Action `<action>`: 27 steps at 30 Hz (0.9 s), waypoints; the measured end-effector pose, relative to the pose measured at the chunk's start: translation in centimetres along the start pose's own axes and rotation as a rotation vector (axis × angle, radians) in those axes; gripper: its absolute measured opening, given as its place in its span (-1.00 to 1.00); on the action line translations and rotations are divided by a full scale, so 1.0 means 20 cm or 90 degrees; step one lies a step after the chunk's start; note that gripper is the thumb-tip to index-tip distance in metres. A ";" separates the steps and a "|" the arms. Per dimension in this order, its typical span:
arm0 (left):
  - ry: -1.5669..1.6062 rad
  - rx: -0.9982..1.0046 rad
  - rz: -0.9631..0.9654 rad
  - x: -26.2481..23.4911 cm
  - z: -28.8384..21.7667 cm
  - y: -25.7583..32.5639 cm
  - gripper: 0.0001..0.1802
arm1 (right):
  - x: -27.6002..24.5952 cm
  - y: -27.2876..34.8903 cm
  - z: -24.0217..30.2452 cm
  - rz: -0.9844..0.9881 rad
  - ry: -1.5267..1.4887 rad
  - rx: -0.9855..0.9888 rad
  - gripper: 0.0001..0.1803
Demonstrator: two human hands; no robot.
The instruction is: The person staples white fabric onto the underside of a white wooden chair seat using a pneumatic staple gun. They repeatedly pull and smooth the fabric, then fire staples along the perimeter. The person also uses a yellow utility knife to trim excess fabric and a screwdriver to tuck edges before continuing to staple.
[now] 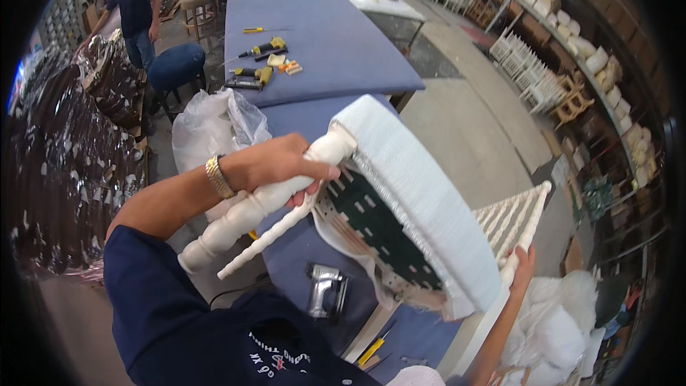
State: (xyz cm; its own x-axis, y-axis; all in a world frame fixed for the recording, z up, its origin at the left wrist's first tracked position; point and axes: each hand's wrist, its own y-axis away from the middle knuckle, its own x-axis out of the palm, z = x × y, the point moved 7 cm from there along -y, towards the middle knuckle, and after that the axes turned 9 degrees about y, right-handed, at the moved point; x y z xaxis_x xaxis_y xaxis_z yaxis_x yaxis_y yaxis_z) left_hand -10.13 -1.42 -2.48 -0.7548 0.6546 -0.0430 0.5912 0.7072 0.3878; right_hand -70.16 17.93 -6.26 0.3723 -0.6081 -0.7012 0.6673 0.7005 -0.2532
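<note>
Tilted on its side above the table, a white chair [421, 204] with a pale upholstered seat shows its dark underside webbing. My left hand [280, 160] is closed round a thick turned front leg [246, 211], close to the seat. A slimmer turned leg [268, 238] sticks out below it. At the far side of the chair, my right hand [524, 271] grips the post of the spindled backrest [513, 218]; its fingers are partly hidden. Loose fabric edges hang along the seat's underside. Beneath the chair, a silver staple gun [327, 292] lies on the blue-covered table [289, 243].
A yellow-handled screwdriver [371, 350] lies near my body. Yellow power tools [266, 48] rest on the farther table [321, 28]. Plastic bags [214, 125] and a blue stool [177, 68] stand left. A person [136, 3] stands beyond. White chairs [525, 71] line the right.
</note>
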 end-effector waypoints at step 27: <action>0.052 0.616 -0.382 -0.05 0.95 -0.01 -0.87 | -0.27 0.52 0.99 -0.426 -0.487 -0.290 -0.75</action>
State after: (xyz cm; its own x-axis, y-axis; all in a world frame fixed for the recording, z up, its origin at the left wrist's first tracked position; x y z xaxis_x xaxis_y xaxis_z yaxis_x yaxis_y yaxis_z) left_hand -4.11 2.91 -20.01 -0.9848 0.1475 0.0916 0.0737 0.8328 -0.5486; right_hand -52.52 21.05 8.17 0.4301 -0.8744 0.2246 0.6421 0.1214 -0.7570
